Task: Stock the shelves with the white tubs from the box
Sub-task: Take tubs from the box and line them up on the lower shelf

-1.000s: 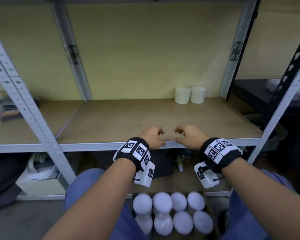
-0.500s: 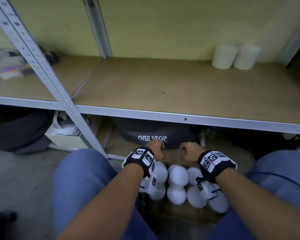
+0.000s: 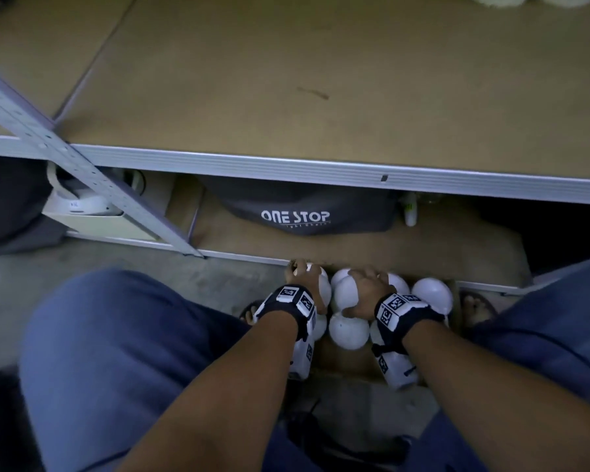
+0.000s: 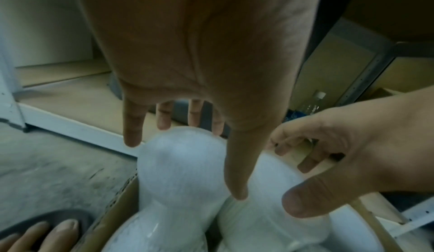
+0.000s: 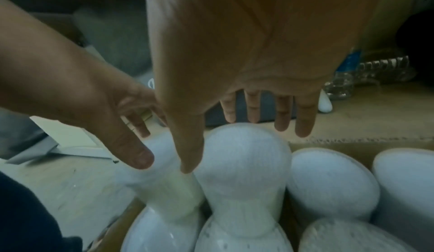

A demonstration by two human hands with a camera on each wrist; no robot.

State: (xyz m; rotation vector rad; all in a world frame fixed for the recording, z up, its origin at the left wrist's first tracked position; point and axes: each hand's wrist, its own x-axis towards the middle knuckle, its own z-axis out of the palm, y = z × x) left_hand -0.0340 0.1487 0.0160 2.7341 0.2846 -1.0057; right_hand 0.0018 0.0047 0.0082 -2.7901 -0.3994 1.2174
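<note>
Below, 2 spread hands (image 3: pixel 307 277) over smooth round-lidded white tubs (image 3: pixel 349 332).

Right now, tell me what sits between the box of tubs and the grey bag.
Head view: only bare brown board between the box and the grey bag.

Both hands have come down from the shelf edge: left hand (image 3: pixel 306 279) and right hand (image 3: pixel 368 289) now spread over tubs (image 3: pixel 348 330) in the box (image 4: pixel 110 211).
</note>
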